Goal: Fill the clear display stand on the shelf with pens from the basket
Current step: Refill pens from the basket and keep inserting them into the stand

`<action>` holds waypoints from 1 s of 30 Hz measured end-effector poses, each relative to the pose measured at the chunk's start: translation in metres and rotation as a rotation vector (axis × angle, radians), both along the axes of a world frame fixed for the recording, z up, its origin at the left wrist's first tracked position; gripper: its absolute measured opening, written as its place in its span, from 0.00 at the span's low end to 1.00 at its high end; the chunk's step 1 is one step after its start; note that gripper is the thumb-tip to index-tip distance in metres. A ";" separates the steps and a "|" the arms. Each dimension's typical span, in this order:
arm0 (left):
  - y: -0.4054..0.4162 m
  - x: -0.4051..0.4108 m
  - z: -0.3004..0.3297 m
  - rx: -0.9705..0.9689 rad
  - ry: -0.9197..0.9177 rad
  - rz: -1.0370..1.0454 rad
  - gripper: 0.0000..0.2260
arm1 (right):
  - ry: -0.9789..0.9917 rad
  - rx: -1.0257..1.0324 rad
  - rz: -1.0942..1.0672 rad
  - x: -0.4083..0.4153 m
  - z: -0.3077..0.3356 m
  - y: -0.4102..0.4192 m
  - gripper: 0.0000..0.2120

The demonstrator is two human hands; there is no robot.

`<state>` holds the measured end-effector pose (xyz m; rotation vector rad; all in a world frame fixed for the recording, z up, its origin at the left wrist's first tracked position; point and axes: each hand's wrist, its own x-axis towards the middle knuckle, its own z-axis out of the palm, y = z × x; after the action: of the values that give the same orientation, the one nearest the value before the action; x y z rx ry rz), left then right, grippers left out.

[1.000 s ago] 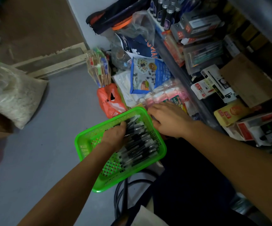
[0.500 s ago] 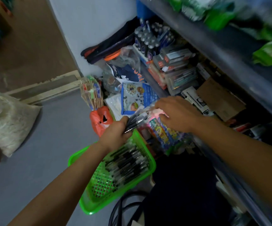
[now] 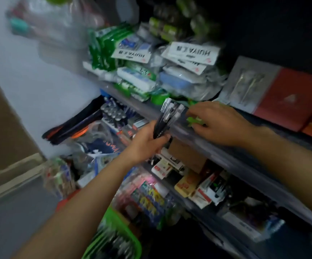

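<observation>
Bare hands: two, left hand (image 3: pixel 147 142) and right hand (image 3: pixel 217 123). Black pens with clear caps (image 3: pixel 167 118), bunched: roughly five, exact count unclear. Green plastic mesh basket (image 3: pixel 131 240): one. White "HUIYA" header cards (image 3: pixel 190 51): two legible.

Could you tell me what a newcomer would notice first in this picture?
Probably the left hand gripping a bundle of black pens raised at the shelf edge, mid-frame. Beside it, the right hand rests on that shelf, touching something green. The green basket sits low, bottom centre.

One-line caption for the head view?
Left hand grips a bundle of pens at the shelf edge; right hand touches green packaging.
</observation>
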<state>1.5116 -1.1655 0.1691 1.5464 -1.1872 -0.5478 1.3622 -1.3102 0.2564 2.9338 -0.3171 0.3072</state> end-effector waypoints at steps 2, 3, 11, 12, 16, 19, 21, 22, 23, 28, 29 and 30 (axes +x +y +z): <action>-0.023 -0.013 0.019 -0.034 0.012 -0.057 0.05 | -0.030 -0.035 -0.061 -0.023 0.022 -0.011 0.12; -0.035 -0.020 0.029 -0.063 0.012 -0.094 0.04 | -0.039 -0.052 -0.095 -0.035 0.031 -0.016 0.13; -0.120 -0.099 0.084 -0.157 0.014 -0.355 0.04 | -0.074 -0.111 -0.333 -0.130 0.090 -0.046 0.15; -0.128 -0.108 0.088 -0.159 0.017 -0.377 0.04 | -0.076 -0.114 -0.361 -0.141 0.095 -0.048 0.15; -0.158 -0.145 0.102 -0.197 0.061 -0.477 0.03 | -0.093 -0.124 -0.467 -0.185 0.111 -0.059 0.14; -0.174 -0.171 0.108 -0.219 0.098 -0.545 0.03 | -0.104 -0.102 -0.544 -0.213 0.123 -0.064 0.14; -0.184 -0.186 0.109 -0.218 0.106 -0.588 0.03 | -0.138 -0.062 -0.569 -0.228 0.128 -0.068 0.14; -0.188 -0.194 0.108 -0.219 0.105 -0.604 0.03 | -0.162 -0.030 -0.582 -0.234 0.130 -0.070 0.15; -0.192 -0.200 0.107 -0.221 0.097 -0.611 0.03 | -0.187 0.011 -0.597 -0.240 0.131 -0.072 0.15; -0.206 -0.225 0.097 -0.215 0.043 -0.640 0.04 | -0.265 0.130 -0.619 -0.260 0.129 -0.078 0.14; -0.208 -0.229 0.095 -0.208 0.035 -0.631 0.05 | -0.275 0.155 -0.619 -0.263 0.128 -0.079 0.13; -0.209 -0.232 0.094 -0.205 0.030 -0.621 0.06 | -0.283 0.178 -0.618 -0.265 0.127 -0.079 0.13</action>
<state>1.2797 -1.3750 0.2633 0.9781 -1.6501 -0.8167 1.0972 -1.3895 0.3834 2.7612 -1.3067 0.6160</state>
